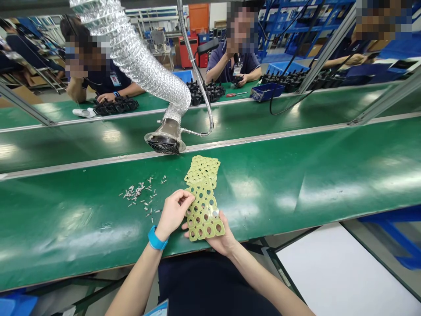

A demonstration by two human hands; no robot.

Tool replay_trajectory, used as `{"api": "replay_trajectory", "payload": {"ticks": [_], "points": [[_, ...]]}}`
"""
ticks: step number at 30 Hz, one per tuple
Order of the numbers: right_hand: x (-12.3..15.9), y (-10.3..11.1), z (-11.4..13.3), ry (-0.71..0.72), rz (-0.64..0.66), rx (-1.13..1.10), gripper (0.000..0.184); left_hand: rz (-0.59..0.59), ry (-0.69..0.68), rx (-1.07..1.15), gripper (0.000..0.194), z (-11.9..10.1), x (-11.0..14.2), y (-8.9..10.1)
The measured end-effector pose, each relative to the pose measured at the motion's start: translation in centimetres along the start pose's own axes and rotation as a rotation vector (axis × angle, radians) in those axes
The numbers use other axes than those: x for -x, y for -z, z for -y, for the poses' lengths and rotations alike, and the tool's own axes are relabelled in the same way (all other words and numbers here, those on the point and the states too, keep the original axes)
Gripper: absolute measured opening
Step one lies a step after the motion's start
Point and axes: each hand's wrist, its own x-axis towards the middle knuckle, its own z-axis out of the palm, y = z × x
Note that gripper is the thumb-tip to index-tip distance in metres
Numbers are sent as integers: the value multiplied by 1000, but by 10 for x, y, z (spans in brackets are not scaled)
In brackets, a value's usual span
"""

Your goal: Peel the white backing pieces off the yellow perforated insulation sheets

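A yellow-green perforated sheet (201, 218) with rows of round holes lies tilted across my right hand (225, 237), whose thumb is on its right edge and whose fingers pass underneath. My left hand (174, 210), with a blue wristband, is closed in a pinch at the sheet's left edge. Whatever is between those fingertips, if anything, is too small to make out. A second perforated sheet (203, 169) rests on the green bench just beyond, partly overlapped by the held one. Many small pale metallic pieces (134, 192) are scattered to the left of my left hand.
A fume extractor hood (166, 136) on a silver duct (144, 66) hangs over the green bench (276, 193). Across the metal rail, co-workers sit with black parts (200, 93), a blue bin (267, 91) and a red screwdriver (235, 94). A white board (345, 272) is at lower right.
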Motion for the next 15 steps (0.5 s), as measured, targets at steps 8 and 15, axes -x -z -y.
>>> {"api": "replay_trajectory", "payload": {"ticks": [8, 15], "points": [[0, 0, 1, 1, 5, -11, 67, -47, -128, -113, 20, -1, 3, 0], [1, 1, 0, -10, -67, 15, 68, -121, -303, -308, 19, -6, 9, -2]]}}
